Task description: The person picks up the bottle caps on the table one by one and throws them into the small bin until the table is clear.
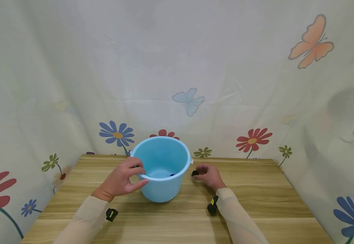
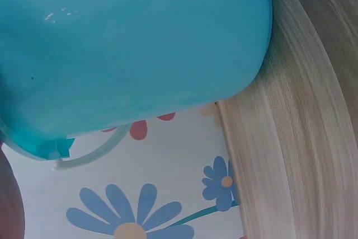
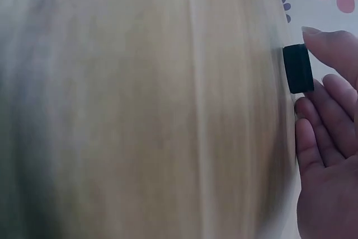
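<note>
A light blue bucket (image 1: 162, 188) stands upright on the wooden table, its wall filling much of the left wrist view. My left hand (image 1: 123, 178) grips the bucket's left rim, thumb outside and fingers over the edge. Low inside the bucket, a small dark blue thing (image 1: 172, 175) partly shows; its kind is unclear. To the right of the bucket, my right hand (image 1: 211, 177) pinches a small black bottle cap (image 3: 298, 69) between thumb and fingers, close to the tabletop. Part of the bucket's floor is hidden behind its near wall.
The wooden tabletop (image 1: 256, 193) extends to both sides of the bucket. A pale curtain (image 1: 152, 67) printed with flowers and butterflies hangs behind and beside the table. A white bucket handle (image 2: 98, 154) hangs at the bucket's side. Black straps with small devices (image 1: 212, 205) sit at both wrists.
</note>
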